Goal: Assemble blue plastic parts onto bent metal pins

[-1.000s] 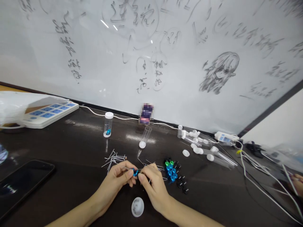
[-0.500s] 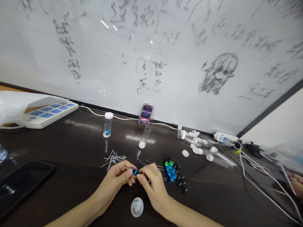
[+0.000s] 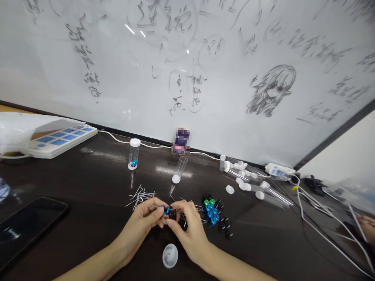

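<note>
My left hand (image 3: 148, 218) pinches a small blue metal part (image 3: 166, 210) between thumb and fingertips. A thin metal rod lies along the same fingers. Close against the blue part is a small black part (image 3: 172, 214), held by the thumb and fingertips of my right hand (image 3: 189, 222). Whether the two parts are joined cannot be made out. Bent thin hex keys (image 3: 140, 197) lie in a pile beyond my left hand, and more are partly hidden behind my right. Below the hands sits a small round whitish dish (image 3: 170, 256) with something dark in it.
Blue parts (image 3: 211, 212), green ones and black ones with metal pins cluster right of my hands. A capped clear tube (image 3: 134, 154) stands at the back, another tube (image 3: 180, 169) nearby. Loose tubes and white caps (image 3: 243, 185), cables, a phone (image 3: 32, 230) and a power strip (image 3: 61, 142) surround.
My right fingers have shifted and spread a little around the black part, so more of it shows. My left hand stays almost in place with the blue part.
</note>
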